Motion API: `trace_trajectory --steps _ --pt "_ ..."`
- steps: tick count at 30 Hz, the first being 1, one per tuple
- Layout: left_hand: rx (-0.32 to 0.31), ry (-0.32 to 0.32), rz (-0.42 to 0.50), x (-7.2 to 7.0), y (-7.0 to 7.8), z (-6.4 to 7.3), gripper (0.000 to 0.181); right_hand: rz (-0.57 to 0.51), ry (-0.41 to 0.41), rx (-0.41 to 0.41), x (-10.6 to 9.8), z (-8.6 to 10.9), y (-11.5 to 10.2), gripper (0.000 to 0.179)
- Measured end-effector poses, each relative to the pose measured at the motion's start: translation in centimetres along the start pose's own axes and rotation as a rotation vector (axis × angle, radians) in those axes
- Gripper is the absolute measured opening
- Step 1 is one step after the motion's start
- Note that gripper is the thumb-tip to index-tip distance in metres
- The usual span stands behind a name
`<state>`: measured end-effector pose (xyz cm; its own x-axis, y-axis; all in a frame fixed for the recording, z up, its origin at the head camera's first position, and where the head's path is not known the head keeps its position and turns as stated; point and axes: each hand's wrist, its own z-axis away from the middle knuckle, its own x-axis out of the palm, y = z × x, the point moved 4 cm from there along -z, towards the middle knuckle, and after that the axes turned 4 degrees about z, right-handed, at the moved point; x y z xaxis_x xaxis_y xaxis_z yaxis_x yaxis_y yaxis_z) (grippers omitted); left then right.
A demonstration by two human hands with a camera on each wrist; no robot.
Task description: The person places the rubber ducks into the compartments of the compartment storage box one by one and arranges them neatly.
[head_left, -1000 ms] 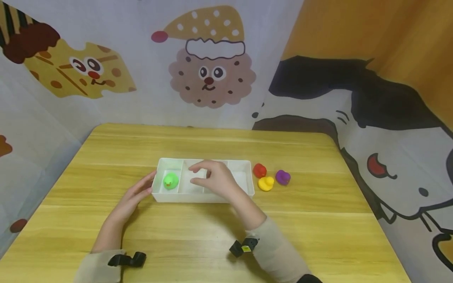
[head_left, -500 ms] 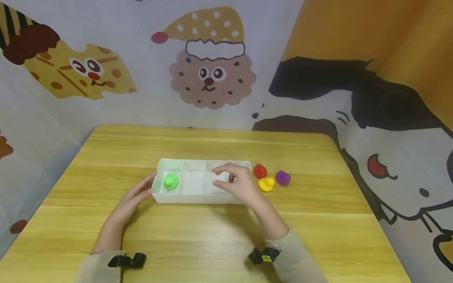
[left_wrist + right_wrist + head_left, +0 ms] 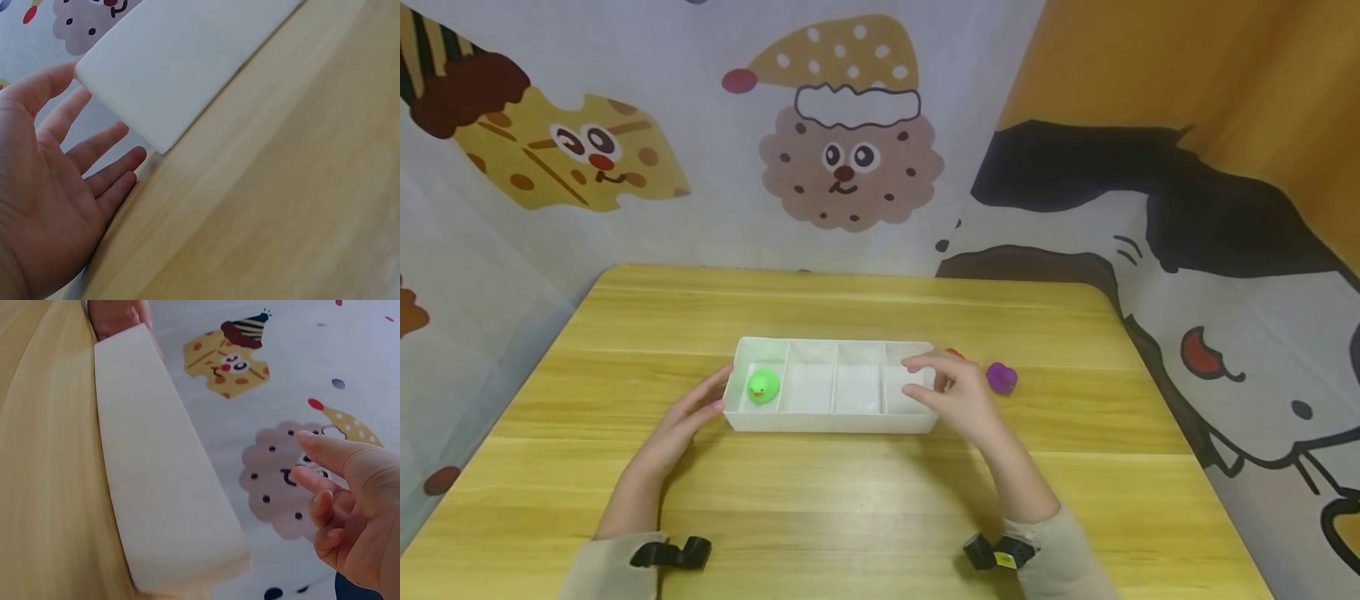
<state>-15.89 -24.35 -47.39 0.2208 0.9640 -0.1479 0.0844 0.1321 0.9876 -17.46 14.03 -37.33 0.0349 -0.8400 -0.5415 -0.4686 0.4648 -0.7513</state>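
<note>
A white tray (image 3: pixel 831 423) with a row of compartments lies on the table, its long side toward me. In its leftmost compartment sits a green rubber duck (image 3: pixel 763 386). My left hand (image 3: pixel 677 433) touches the tray's left end with its fingertips, fingers loosely extended, as the left wrist view also shows. Over the tray's right end hovers my right hand (image 3: pixel 958 400), thumb and forefinger apart with nothing between them. Beyond it, a red duck (image 3: pixel 955 353) peeks out, mostly covered by the hand. A purple duck (image 3: pixel 1002 378) lies to the right of that hand.
The wooden table (image 3: pixel 835 508) reaches back to a cloth (image 3: pixel 700 233) printed with cartoon figures. Black wrist cameras are strapped on both sleeves, the left one (image 3: pixel 672 552) and the right one (image 3: pixel 1000 552).
My right hand has moved rightward across the tray from its middle to its right end, now hiding the yellow duck and most of the red one. The left hand stays at the tray.
</note>
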Motion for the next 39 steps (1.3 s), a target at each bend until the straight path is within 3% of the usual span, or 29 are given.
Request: trace_trajectory --steps 9,17,22,39 --pt "-0.011 0.000 0.005 0.1 -0.1 0.1 0.052 0.030 0.066 0.044 -2.6 1.7 2.4 0.026" --pt "-0.004 -0.005 0.016 0.1 -0.1 0.2 0.051 0.018 0.070 0.171 -5.2 2.7 5.0 0.030" --pt "-0.004 -0.005 0.017 0.1 -0.1 0.1 0.051 0.066 0.075 0.212 -6.9 3.2 6.6 0.033" --pt "-0.012 -0.004 0.023 0.0 -0.1 -0.1 0.051 0.149 -0.023 0.281 -10.0 3.7 11.9 0.040"
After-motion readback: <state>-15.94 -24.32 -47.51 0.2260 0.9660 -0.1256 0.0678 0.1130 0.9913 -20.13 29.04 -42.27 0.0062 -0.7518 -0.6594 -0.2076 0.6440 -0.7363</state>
